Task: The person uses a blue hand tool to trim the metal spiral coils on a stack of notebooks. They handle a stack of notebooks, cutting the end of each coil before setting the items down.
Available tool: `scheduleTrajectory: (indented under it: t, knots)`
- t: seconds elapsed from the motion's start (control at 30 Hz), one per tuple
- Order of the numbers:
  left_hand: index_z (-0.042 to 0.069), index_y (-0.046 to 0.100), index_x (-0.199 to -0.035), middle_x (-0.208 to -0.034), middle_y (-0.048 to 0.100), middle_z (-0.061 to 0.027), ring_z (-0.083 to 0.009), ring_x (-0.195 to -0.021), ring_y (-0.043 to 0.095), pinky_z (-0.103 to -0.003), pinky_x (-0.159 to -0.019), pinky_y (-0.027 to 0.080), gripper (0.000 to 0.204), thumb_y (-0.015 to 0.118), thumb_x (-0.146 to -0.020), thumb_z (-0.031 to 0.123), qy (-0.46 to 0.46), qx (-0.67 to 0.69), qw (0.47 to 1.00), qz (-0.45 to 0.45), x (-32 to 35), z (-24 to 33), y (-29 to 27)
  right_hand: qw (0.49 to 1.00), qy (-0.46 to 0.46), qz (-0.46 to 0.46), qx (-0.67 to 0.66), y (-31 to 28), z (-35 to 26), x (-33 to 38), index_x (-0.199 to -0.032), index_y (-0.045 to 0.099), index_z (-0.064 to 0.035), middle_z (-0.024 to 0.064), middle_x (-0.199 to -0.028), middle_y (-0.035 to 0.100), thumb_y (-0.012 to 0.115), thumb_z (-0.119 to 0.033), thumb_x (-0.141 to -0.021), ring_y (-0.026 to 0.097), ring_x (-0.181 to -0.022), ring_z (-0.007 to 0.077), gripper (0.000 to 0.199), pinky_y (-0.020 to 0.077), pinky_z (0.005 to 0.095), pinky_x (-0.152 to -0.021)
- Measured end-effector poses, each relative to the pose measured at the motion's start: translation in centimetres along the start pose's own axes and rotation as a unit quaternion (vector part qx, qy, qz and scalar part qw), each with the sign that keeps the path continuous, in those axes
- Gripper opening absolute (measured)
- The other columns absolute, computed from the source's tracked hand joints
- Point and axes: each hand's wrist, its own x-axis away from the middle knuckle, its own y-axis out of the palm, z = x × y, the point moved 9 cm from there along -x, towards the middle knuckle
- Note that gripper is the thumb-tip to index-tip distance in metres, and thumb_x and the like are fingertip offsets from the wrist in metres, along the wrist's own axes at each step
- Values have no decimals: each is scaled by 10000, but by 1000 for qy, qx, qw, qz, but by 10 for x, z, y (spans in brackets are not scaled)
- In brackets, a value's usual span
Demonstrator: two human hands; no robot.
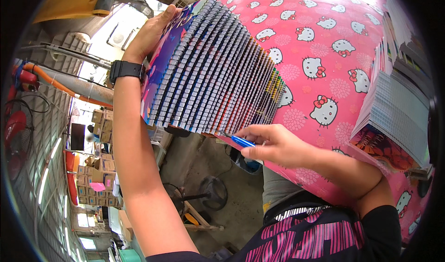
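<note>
A long row of spiral-bound notebooks [213, 72] lies at the table's left edge, wire spines side by side and facing me. The end notebook has a purple, colourful cover [163, 69]. My left hand [150, 35] rests against this cover and holds the row at its far left end; some of its fingers are hidden. My right hand [273, 143] is closed round a small blue-handled tool [243, 141] with a thin metal tip. That tip is at the near lower ends of the spines; whether it touches a wire I cannot tell.
Pink patterned cloth [343, 74] covers the table. At the right stand more piled bound books [394, 118]. Below the table's left edge are a black fan [213, 192] and a wooden frame [204, 222] on the floor. Stacked cartons [95, 183] stand farther left.
</note>
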Motion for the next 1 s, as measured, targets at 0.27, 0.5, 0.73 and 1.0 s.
scheduleTrajectory:
  t: [0.27, 0.5, 0.73, 1.0]
  knots:
    - [-50, 451, -1312, -1315, 492, -184, -258, -1257, 422, -330, -1067, 295, 829, 389, -884, 657, 1, -4, 1000, 8, 0, 4, 3, 852, -296, 162, 401, -14, -43, 20, -1068, 594, -69, 74, -910, 548, 693, -154, -707, 536, -810, 225, 384, 466, 361, -739]
    - [-32, 466, -1311, -1307, 502, -180, -243, -1245, 432, -323, -1065, 295, 802, 383, -893, 648, 9, 1, 1000, -14, -3, -2, 0, 990, 33, -53, -123, -1, 21, -2, -1029, 597, -16, 127, -871, 632, 617, -264, -845, 630, -761, 207, 310, 505, 354, -666]
    - [-7, 553, -1233, -1148, 614, -123, -158, -1049, 572, -266, -951, 418, 737, 464, -868, 627, 18, 12, 999, 36, -3, -1, -5, 850, -287, 181, 402, -14, -25, 21, -1146, 592, -107, 86, -933, 535, 734, -164, -655, 510, -857, 264, 514, 448, 406, -762]
    - [2, 552, -1234, -1134, 617, -111, -150, -1035, 569, -261, -945, 421, 716, 470, -873, 615, 18, 49, 998, 37, 1, 3, 0, 971, 100, -74, -204, 4, 45, 0, -1078, 611, -55, 96, -850, 658, 614, -263, -867, 602, -616, 142, 297, 495, 306, -602]
